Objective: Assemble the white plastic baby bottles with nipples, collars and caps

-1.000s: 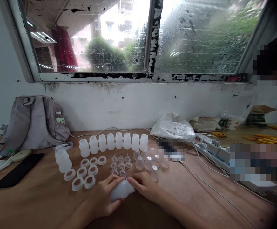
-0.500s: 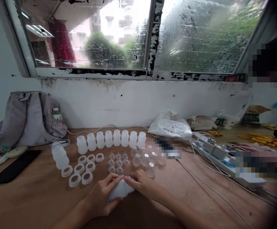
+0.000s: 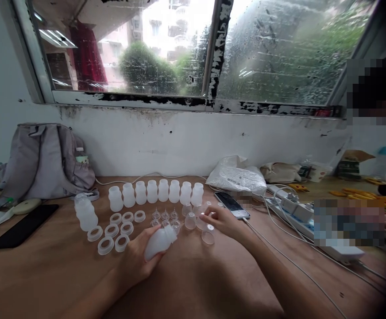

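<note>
Since the earlier frame, the right hand (image 3: 224,220) has been moving off the frosted bottle (image 3: 158,245) and up toward the right of centre, while the bottle and the left hand (image 3: 140,254) have been rising slightly in the picture. The left hand's grip is wrapping around the bottle just below the centre of the frame, thumb above and fingers beneath, and the bottle is tilting with its neck pointing to the upper right. The right hand's grip is narrowing, its fingertips bunching over the clear caps (image 3: 208,235) right of centre; I cannot tell whether it is pinching one.

Clear teats (image 3: 156,215) are standing in a cluster at the centre, just beyond the held bottle. Left of them, pale rings (image 3: 106,246) are lying flat on the counter (image 3: 193,279). Behind, a row of eight frosted bottles (image 3: 152,192) is standing upright across the middle, and more frosted pieces (image 3: 87,215) are sitting at the left.

A phone (image 3: 231,204) is lying right of centre with a white cable plugged in, near a power strip (image 3: 295,217). A grey backpack (image 3: 43,164) is leaning against the wall at the left.
</note>
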{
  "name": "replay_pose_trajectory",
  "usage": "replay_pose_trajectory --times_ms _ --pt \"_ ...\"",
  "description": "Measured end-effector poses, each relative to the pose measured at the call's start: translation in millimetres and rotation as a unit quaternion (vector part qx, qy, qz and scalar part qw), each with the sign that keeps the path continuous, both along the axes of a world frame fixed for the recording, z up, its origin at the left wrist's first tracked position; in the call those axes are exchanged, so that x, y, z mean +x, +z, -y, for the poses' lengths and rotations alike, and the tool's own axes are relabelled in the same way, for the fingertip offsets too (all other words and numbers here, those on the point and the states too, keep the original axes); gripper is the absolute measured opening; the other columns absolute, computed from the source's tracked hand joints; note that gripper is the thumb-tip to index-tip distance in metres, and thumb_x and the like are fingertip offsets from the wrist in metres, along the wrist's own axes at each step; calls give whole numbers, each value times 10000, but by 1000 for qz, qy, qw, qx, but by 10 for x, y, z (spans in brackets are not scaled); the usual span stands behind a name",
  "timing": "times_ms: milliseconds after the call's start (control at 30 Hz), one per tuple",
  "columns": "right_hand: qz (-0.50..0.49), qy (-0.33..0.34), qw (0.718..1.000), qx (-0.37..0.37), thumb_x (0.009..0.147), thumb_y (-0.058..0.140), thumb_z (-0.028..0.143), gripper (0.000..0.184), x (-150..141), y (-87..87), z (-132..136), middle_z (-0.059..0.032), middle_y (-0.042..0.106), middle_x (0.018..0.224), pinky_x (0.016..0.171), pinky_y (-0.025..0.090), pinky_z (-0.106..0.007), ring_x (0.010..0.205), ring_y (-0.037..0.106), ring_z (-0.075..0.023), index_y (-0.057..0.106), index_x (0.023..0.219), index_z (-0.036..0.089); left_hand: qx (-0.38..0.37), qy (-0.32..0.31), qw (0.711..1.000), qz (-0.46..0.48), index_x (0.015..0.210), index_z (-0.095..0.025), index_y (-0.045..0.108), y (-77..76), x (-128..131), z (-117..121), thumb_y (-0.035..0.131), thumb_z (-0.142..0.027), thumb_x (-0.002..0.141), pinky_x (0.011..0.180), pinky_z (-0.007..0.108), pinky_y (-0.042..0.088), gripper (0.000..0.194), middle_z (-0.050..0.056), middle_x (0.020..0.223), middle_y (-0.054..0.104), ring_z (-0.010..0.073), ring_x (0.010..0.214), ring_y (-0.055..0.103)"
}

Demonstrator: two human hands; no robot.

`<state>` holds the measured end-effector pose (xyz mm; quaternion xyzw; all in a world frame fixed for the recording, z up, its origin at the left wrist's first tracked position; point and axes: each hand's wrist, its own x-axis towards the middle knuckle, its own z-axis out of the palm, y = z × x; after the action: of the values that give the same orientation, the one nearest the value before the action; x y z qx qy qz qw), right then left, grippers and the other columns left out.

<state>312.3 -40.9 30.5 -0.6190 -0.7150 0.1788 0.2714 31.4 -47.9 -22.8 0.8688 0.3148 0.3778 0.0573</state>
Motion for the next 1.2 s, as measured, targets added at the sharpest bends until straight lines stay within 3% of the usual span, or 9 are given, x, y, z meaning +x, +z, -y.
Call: replay_pose_trajectory --times_ms 33,133,233,367,500,767,1200 --pt "36 -22 999 -13 735 481 515 361 76 30 6 24 455 489 416 229 -204 440 388 -87 543 661 168 -23 7 1000 10 1178 -218 334 10 3 6 517 -297 773 786 322 490 452 68 1092 552 198 952 562" --pt "104 -2 990 -96 648 606 463 289 200 53 41 -1 535 555 411 267 -200 471 460 -102 581 696 179 -74 10 997 26 1103 -235 370 40 22 31 515 -310 771 729 318 502 370 45 1031 580 186 871 591" --pt "76 30 984 -161 635 625 434 291 200 31 58 -4 561 597 369 288 -193 413 466 -87 573 763 177 -92 -9 995 30 1085 -233 400 72 39 49 514 -298 764 702 303 500 346 41 1018 587 186 860 594" --pt "-115 73 982 -129 699 535 505 398 120 29 22 -30 581 671 358 347 -191 468 531 -108 549 873 147 -109 -21 994 25 1085 -236 416 100 44 51 511 -292 762 691 296 497 342 37 1023 590 187 860 594" --pt "-274 103 949 -116 717 526 502 439 -17 -1 -4 -59 596 749 400 397 -195 547 573 -122 543 939 124 -120 -19 993 16 1087 -239 410 94 37 46 504 -300 766 708 303 489 340 36 1010 594 185 852 594" --pt "-291 163 928 -167 708 555 473 391 -303 -220 27 -36 592 696 339 325 -172 450 558 -98 563 858 112 -107 -37 994 4 1101 -242 423 80 15 47 521 -278 753 755 312 478 364 46 1025 586 192 907 570" --pt "-315 181 915 -176 736 549 431 321 -365 -303 55 -46 625 716 365 317 -181 433 533 -80 558 813 120 -106 -35 994 1 1044 -232 461 154 45 111 523 -275 737 652 266 496 315 23 921 621 168 772 606"
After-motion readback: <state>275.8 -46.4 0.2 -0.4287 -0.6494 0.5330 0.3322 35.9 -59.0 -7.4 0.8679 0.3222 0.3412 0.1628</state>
